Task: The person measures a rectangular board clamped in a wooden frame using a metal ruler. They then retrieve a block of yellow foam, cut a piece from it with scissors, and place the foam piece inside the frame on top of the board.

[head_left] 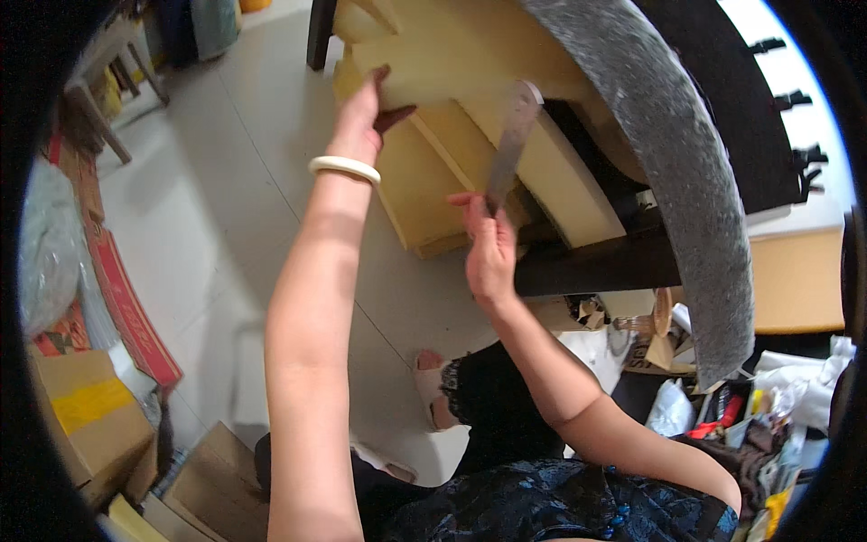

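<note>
My left hand (365, 116), with a cream bangle at the wrist, is at the near left corner of a yellow foam sheet (470, 45). Its fingers and thumb lie on either side of the sheet's edge, which is smeared by motion. A steel ruler (515, 135) with a rounded, holed end stands up from my right hand (490, 253), whose fingers are closed on its lower end. More yellow foam slabs (411, 194) are stacked below and behind both hands, some leaning at an angle.
A dark table with a curved grey padded edge (668, 117) overhangs the foam at the right. Black clips (795, 101) line its far side. Cardboard boxes (90, 406) sit at the left, and assorted clutter (759, 406) fills the lower right. A stool (108, 81) stands far left.
</note>
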A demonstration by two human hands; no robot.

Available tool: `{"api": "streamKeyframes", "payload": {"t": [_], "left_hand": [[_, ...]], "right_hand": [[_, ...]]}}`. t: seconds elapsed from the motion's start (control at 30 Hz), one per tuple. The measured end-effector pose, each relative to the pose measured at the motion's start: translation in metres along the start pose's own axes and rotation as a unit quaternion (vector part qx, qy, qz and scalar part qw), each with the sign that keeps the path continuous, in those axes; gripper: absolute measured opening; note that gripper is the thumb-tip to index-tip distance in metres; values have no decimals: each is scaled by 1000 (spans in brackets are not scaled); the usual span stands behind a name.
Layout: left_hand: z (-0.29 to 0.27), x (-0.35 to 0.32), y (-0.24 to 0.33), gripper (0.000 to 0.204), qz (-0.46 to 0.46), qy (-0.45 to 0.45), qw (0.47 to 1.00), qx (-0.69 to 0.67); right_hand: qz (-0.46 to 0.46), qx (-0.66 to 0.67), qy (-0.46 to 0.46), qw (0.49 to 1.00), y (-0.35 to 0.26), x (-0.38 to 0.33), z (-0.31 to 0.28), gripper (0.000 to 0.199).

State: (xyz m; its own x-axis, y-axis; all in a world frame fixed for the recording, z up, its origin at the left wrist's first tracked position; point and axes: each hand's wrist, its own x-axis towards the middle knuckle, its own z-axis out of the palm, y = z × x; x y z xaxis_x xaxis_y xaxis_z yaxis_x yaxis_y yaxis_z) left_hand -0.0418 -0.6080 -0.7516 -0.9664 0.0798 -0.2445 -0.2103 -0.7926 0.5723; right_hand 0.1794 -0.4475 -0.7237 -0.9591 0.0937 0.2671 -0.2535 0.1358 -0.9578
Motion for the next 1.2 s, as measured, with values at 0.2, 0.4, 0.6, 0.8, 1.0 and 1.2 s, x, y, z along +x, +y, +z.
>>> {"api": "streamKeyframes", "payload": {"t": [0.2,0.4,0.6,0.8,1.0,1.2], "left_hand": [[81,-31,70,36,33,68,993,96],[99,-34,95,34,77,52,986,138],[123,-40,111,33,109,-5,981,162],[94,-59,114,44,127,-139,971,147],[-32,-150,74,44,159,-77,970,167],[-164,-286,24,42,122,10,988,91]], "right_hand": [[40,20,113,993,-21,-20,-42,34],[39,96,141,985,-61,-42,-39,41],[24,118,146,982,-97,-90,-27,41],[-48,93,38,994,-124,-132,-13,6],[19,53,106,993,-109,-121,-37,23],[186,-94,226,952,-69,-100,-29,67]]}}
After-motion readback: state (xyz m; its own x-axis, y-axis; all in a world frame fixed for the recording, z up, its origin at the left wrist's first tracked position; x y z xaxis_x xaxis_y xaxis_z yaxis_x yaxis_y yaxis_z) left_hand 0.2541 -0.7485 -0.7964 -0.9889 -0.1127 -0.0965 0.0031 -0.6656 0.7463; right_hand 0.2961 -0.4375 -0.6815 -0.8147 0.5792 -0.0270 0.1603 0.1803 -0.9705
